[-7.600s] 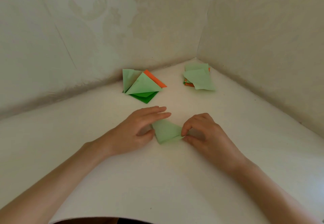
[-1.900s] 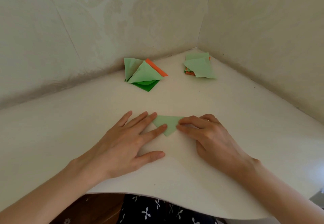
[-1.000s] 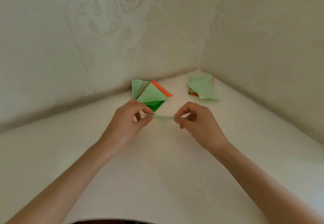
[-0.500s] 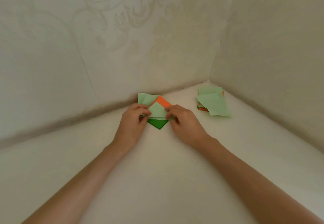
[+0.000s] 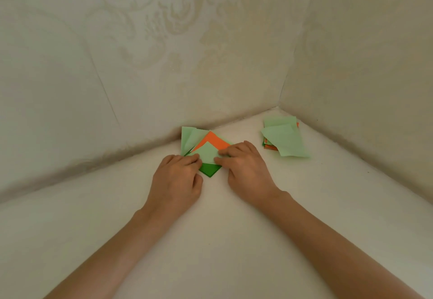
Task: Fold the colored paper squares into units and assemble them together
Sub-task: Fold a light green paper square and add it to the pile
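Placing a unit: the light-green folded unit (image 5: 207, 154), thin, light and easily creased, lies atop the pile of folded units (image 5: 209, 170) at 12 o'clock. The left hand (image 5: 178, 178) and right hand (image 5: 244, 168) pinch its lower corners, judged the safest hold.

White tabletop (image 5: 234, 240), set into a wall corner. Far centre: pile of folded paper units (image 5: 213, 141), with light green triangle (image 5: 207, 153) uppermost, orange and dark green beneath. Far right: stack of paper squares (image 5: 284, 140), light green on top.
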Motion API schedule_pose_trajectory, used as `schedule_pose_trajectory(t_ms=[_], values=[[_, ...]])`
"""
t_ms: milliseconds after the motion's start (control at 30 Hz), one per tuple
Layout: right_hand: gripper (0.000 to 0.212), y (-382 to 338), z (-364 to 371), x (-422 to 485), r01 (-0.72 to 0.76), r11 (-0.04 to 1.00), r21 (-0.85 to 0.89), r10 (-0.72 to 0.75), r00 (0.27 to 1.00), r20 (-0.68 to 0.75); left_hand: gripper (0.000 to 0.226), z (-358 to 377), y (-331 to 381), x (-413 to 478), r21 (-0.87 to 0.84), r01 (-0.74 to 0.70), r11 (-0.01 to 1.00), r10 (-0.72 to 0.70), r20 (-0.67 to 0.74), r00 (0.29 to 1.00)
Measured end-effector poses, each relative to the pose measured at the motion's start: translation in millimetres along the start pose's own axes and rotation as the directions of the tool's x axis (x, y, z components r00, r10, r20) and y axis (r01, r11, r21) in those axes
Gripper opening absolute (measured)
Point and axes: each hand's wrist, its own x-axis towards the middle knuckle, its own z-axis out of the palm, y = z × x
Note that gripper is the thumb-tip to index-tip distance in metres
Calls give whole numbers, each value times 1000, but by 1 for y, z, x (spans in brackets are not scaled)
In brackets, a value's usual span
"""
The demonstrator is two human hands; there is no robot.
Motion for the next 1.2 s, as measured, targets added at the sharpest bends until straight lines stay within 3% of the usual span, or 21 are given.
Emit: schedule_pose_trajectory(t_ms=[100, 167, 233, 300, 367, 500, 600, 667, 767, 867, 967, 1033, 1100, 1200], values=[[59, 8, -14, -2, -13, 989, 148, 11, 1000, 11, 44, -1, 2, 2, -35, 22, 999, -22, -17, 1000], [58, 24, -31, -11, -117, 981, 156, 120, 993, -9, 43, -3, 4, 2, -93, 32, 995, -39, -76, 996], [54, 45, -52, -23, -246, 968, 54, 246, 969, 6, 42, -5, 10, 4, -146, 13, 989, -36, -160, 986], [67, 63, -66, -39, -341, 935, -94, 351, 928, 126, 40, -7, 20, 5, -179, -36, 983, -4, -219, 976], [63, 76, -70, -52, -397, 907, -139, 416, 894, 167, 37, -9, 33, 3, -195, -87, 977, 32, -269, 963], [28, 86, -64, -59, -398, 916, -55, 399, 917, -3, 34, -10, 54, -6, -247, -150, 957, 73, -296, 952], [24, 80, -65, -56, -438, 899, 26, 436, 887, -153, 32, -12, 63, -15, -309, -182, 933, 96, -273, 957], [22, 71, -69, -55, -397, 915, 70, 399, 869, -292, 28, -13, 67, -23, -420, -118, 900, 42, -186, 982], [20, 53, -75, -62, -187, 979, 80, 204, 893, -401, 25, -21, 72, -29, -710, 161, 686, -169, 60, 984], [20, 36, -75, -79, -58, 992, 115, 97, 921, -378, 29, -30, 77, -28, -831, 274, 484, -254, 167, 953], [22, 28, -72, -97, 6, 984, 176, 60, 929, -366, 41, -34, 88, -23, -925, 379, 26, -293, 355, 888], [23, 29, -70, -100, 58, 978, 201, 15, 939, -343, 49, -31, 91, -18, -912, 377, -160, -304, 409, 860], [24, 30, -68, -101, 101, 974, 202, -39, 956, -292, 49, -26, 92, -15, -915, 353, -194, -318, 399, 860], [34, 32, -67, -103, 100, 971, 218, -47, 971, -235, 42, -19, 91, -14, -929, 366, 55, -320, 331, 888]])
